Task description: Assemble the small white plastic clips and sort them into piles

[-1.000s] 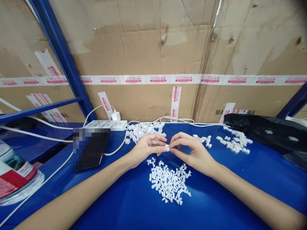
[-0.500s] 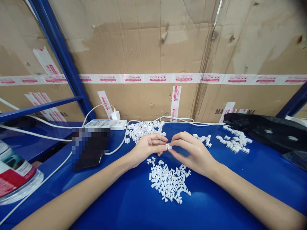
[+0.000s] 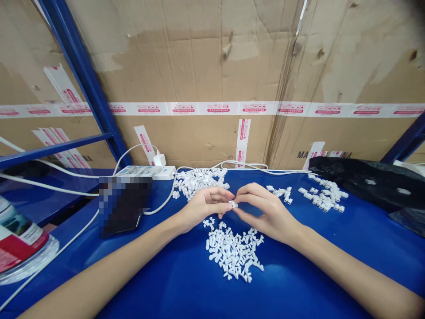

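The left hand point(image 3: 206, 208) and right hand point(image 3: 265, 212) are pinching a small white plastic piece point(image 3: 233, 204) between them, both closed on it — a loose pile of white pieces point(image 3: 232, 252) is lying just below, on the blue shelf point(image 3: 149, 274).

Small angular white plastic part point(image 3: 233, 204) was pinched between the fingertips of the left hand point(image 3: 206, 208) and right hand point(image 3: 267, 212). Loose heap of elongated white plastic pieces point(image 3: 232, 253) lay just below. Blockier white plastic pieces point(image 3: 199, 182) lay heaped farther off, beyond the left hand; smaller white plastic cluster point(image 3: 323, 195) lay beyond the right.
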Tool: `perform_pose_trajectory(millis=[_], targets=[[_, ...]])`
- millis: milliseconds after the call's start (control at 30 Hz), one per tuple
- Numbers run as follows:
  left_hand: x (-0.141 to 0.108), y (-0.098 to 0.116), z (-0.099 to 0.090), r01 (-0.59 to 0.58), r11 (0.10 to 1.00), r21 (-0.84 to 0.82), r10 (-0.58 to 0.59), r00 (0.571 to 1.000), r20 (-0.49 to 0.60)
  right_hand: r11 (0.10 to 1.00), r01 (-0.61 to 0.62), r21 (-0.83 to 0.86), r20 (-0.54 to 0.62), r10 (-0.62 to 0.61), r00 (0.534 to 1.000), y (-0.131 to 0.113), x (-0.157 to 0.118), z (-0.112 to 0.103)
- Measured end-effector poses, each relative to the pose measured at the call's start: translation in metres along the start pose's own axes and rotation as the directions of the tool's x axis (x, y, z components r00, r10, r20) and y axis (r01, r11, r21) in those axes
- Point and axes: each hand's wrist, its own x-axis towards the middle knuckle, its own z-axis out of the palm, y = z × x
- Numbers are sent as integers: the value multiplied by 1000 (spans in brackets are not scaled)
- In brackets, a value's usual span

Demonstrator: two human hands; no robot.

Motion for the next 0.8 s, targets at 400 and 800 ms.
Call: perform_pose_trajectory(millis=[400, 800], targets=[[-2, 1, -6, -115, 778, 617, 277, 945, -174, 778, -273, -566, -39, 305, 951, 26, -2, -19], [-5, 7, -27, 18, 133, 991, 554, 828, -89, 605, -452, -656, 29, 618, 786, 39, -7, -32]])
